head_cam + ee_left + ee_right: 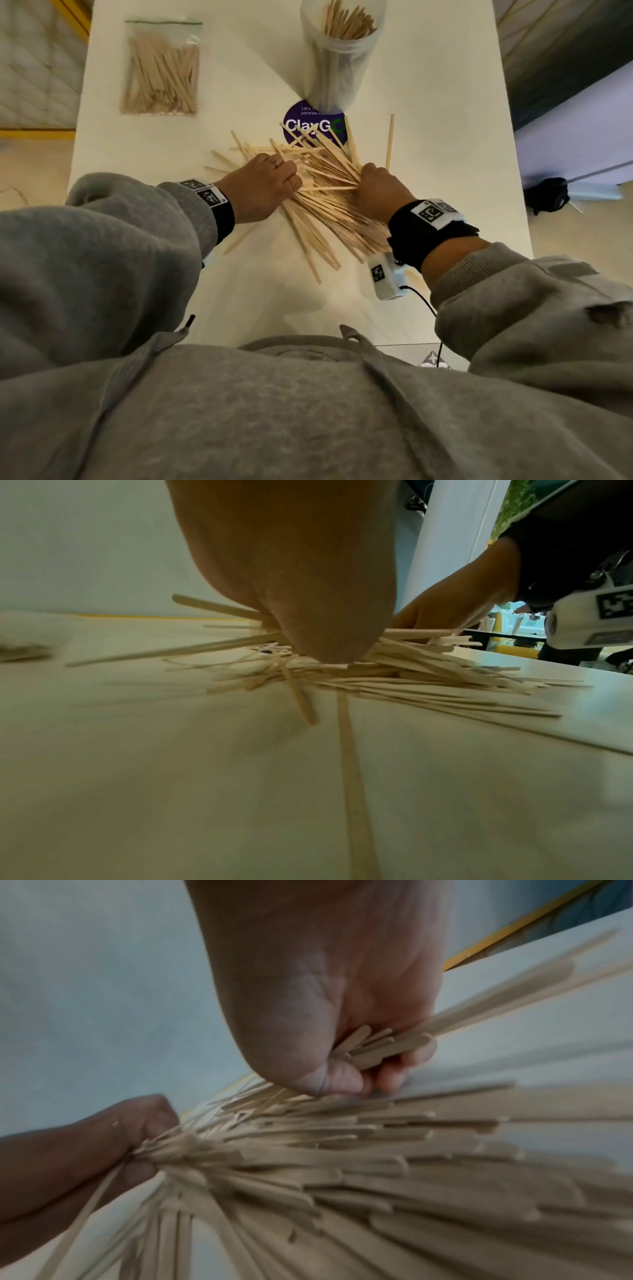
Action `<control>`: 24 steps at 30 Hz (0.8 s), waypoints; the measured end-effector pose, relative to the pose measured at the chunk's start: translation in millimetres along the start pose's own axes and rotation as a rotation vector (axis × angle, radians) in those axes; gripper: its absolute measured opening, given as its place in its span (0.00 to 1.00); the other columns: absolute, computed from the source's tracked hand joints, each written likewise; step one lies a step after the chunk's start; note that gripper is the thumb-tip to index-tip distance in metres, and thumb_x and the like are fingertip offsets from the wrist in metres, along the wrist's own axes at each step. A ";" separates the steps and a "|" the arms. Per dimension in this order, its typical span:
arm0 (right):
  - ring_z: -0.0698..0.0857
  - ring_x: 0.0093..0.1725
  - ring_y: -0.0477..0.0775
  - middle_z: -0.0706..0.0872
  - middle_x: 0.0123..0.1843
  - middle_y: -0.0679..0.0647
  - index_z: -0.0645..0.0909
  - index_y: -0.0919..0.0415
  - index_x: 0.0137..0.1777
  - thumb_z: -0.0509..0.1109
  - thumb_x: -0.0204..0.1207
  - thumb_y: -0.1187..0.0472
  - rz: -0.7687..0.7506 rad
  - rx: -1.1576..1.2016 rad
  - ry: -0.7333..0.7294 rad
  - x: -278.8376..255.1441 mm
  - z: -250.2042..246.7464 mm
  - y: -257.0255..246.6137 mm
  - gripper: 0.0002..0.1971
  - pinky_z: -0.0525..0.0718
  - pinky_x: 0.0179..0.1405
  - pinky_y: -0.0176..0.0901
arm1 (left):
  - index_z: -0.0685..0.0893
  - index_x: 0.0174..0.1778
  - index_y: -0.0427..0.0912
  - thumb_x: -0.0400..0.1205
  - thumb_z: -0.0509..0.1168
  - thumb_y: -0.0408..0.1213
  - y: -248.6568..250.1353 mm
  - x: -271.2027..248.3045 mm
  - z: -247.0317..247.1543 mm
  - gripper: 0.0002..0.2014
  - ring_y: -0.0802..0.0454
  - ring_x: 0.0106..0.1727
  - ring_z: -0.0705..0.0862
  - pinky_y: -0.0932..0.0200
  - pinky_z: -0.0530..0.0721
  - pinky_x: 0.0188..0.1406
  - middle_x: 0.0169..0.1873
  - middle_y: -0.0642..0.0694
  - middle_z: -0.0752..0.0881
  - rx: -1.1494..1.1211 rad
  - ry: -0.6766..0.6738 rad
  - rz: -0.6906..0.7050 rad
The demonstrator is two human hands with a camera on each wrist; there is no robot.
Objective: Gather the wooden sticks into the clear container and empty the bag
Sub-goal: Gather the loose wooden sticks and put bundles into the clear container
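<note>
A loose pile of wooden sticks lies fanned across the middle of the white table. My left hand sits on the pile's left side, its fingers curled into the sticks. My right hand is on the right side of the pile. In the right wrist view its fingers are wrapped round a small bundle. The clear container stands at the back centre with several sticks upright in it. A clear zip bag, with sticks inside, lies flat at the back left.
A round purple sticker lies partly under the container and the pile's far end. One stick lies apart to the right of it. The table's right edge is close. A black object sits beyond that edge.
</note>
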State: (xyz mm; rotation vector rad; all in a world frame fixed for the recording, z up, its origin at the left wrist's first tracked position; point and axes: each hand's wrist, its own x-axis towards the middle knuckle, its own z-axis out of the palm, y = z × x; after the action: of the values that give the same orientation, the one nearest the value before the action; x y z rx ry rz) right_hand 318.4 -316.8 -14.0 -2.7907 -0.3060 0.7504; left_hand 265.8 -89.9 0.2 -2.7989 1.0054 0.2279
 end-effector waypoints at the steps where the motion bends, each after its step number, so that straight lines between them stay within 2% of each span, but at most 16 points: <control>1: 0.81 0.58 0.70 0.79 0.62 0.68 0.70 0.69 0.64 0.62 0.81 0.48 -0.001 0.025 -0.032 0.7 -6.2 1.9 0.24 0.76 0.50 0.52 | 0.80 0.51 0.32 0.73 0.50 0.28 -3.6 -2.6 0.0 0.16 0.36 0.37 0.79 0.45 0.79 0.37 0.42 0.33 0.81 -0.028 0.007 0.000; 3: 0.82 0.56 0.67 0.81 0.59 0.66 0.70 0.69 0.64 0.62 0.83 0.53 0.000 0.072 -0.077 0.4 -19.2 5.4 0.19 0.72 0.46 0.47 | 0.81 0.50 0.30 0.69 0.57 0.23 -12.9 -8.8 0.5 0.15 0.36 0.34 0.80 0.46 0.80 0.34 0.41 0.31 0.81 -0.060 0.055 -0.014; 5: 0.79 0.51 0.61 0.79 0.50 0.62 0.72 0.67 0.59 0.61 0.82 0.61 0.000 0.160 -0.093 0.0 -28.8 12.6 0.11 0.70 0.45 0.46 | 0.79 0.50 0.30 0.67 0.61 0.18 -20.1 -16.4 1.0 0.16 0.34 0.35 0.80 0.45 0.82 0.34 0.42 0.30 0.80 -0.169 0.112 -0.071; 7: 0.77 0.46 0.58 0.78 0.45 0.59 0.75 0.66 0.56 0.60 0.78 0.68 0.009 0.321 -0.098 -0.9 -32.7 22.3 0.08 0.71 0.44 0.46 | 0.76 0.55 0.34 0.74 0.61 0.21 -22.9 -22.9 -0.7 0.14 0.34 0.43 0.81 0.42 0.84 0.43 0.48 0.32 0.80 -0.369 0.238 -0.197; 9: 0.75 0.44 0.55 0.79 0.44 0.57 0.76 0.62 0.56 0.61 0.78 0.69 0.011 0.458 -0.079 -4.3 -30.8 26.5 0.09 0.71 0.45 0.46 | 0.74 0.62 0.39 0.81 0.57 0.30 -26.4 -28.3 1.1 0.13 0.42 0.51 0.80 0.50 0.80 0.55 0.57 0.38 0.79 -0.525 0.281 -0.398; 10: 0.75 0.45 0.55 0.79 0.45 0.57 0.76 0.60 0.57 0.61 0.79 0.67 0.008 0.499 -0.074 -6.0 -28.5 26.8 0.08 0.71 0.46 0.48 | 0.73 0.65 0.39 0.82 0.54 0.32 -27.4 -32.1 0.0 0.15 0.43 0.53 0.80 0.54 0.77 0.58 0.61 0.38 0.77 -0.541 0.276 -0.443; 12: 0.75 0.45 0.55 0.79 0.46 0.57 0.74 0.60 0.59 0.60 0.83 0.61 -0.011 0.529 -0.073 -9.6 -22.4 23.9 0.08 0.72 0.47 0.50 | 0.71 0.65 0.35 0.80 0.49 0.34 -25.7 -40.9 5.0 0.18 0.37 0.54 0.81 0.49 0.79 0.60 0.64 0.31 0.75 -0.495 0.332 -0.404; 13: 0.75 0.44 0.54 0.78 0.45 0.56 0.73 0.61 0.59 0.59 0.84 0.58 -0.020 0.529 -0.071 -10.8 -21.0 21.7 0.09 0.72 0.48 0.50 | 0.70 0.62 0.34 0.78 0.48 0.33 -27.8 -45.9 12.5 0.18 0.31 0.53 0.82 0.43 0.81 0.58 0.61 0.27 0.77 -0.484 0.348 -0.371; 15: 0.74 0.41 0.52 0.77 0.42 0.52 0.71 0.62 0.60 0.59 0.85 0.54 -0.042 0.589 -0.069 -12.7 -17.0 15.9 0.12 0.72 0.47 0.49 | 0.70 0.60 0.33 0.77 0.48 0.31 -28.6 -50.7 23.7 0.17 0.27 0.46 0.83 0.38 0.85 0.51 0.53 0.25 0.81 -0.464 0.327 -0.403; 17: 0.74 0.40 0.45 0.77 0.42 0.46 0.72 0.58 0.60 0.60 0.85 0.52 -0.073 0.692 -0.059 -15.5 -13.5 6.3 0.11 0.73 0.48 0.46 | 0.74 0.58 0.28 0.75 0.49 0.27 -20.9 -47.2 19.5 0.17 0.26 0.40 0.83 0.38 0.85 0.45 0.46 0.25 0.83 -0.516 0.312 -0.479; 19: 0.75 0.40 0.39 0.78 0.42 0.40 0.73 0.49 0.58 0.62 0.84 0.53 -0.099 0.815 -0.031 -16.9 -6.9 -7.0 0.06 0.73 0.45 0.41 | 0.77 0.56 0.25 0.75 0.52 0.23 -10.0 -39.2 6.7 0.16 0.26 0.42 0.82 0.43 0.82 0.45 0.44 0.24 0.83 -0.641 0.363 -0.563; 22: 0.72 0.37 0.34 0.76 0.37 0.36 0.73 0.43 0.55 0.62 0.84 0.49 -0.129 0.962 -0.018 -17.3 3.5 -32.5 0.03 0.70 0.38 0.36 | 0.73 0.58 0.29 0.81 0.53 0.25 1.0 -22.4 -7.6 0.11 0.36 0.44 0.82 0.53 0.79 0.43 0.45 0.30 0.83 -0.939 0.400 -0.673; 24: 0.72 0.37 0.32 0.76 0.36 0.35 0.74 0.47 0.61 0.62 0.82 0.44 -0.136 1.020 0.005 -18.5 8.1 -48.3 0.12 0.71 0.40 0.36 | 0.69 0.60 0.33 0.84 0.52 0.28 7.1 -12.1 -9.9 0.10 0.46 0.41 0.80 0.60 0.76 0.36 0.45 0.38 0.81 -1.088 0.375 -0.706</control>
State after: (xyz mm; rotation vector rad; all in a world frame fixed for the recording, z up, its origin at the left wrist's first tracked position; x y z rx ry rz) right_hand 291.8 -274.3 1.1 -1.7883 -0.0649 0.6170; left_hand 252.9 -89.8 11.6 -4.0425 -0.3084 0.1820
